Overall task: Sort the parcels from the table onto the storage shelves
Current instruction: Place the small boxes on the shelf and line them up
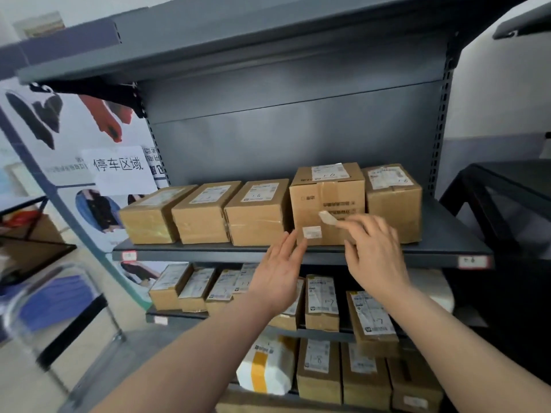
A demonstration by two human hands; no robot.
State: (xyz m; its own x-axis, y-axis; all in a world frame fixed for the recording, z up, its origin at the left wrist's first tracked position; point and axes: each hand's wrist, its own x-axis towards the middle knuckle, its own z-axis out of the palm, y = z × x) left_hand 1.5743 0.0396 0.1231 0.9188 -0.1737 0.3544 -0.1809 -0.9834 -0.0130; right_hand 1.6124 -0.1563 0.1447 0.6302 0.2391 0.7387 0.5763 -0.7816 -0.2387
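- Judging by its taped cardboard, tall box (pixel 326 193) seems stiff (probably light); grip its sides.
- Left hand (pixel 280 271), seven o'clock of it: fingers straight, empty.
- Right hand (pixel 372 254), five o'clock, pinches paper scrap (pixel 326 218).

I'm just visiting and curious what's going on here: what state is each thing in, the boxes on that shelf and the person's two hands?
Tall cardboard box: taped shut, upright on the upper shelf, fourth in a row of five.
White sticker: stuck low on that box's front.
Left hand: fingers straight, holding nothing, beside the sticker.
Right hand: pinches a small pale strip in front of the box.
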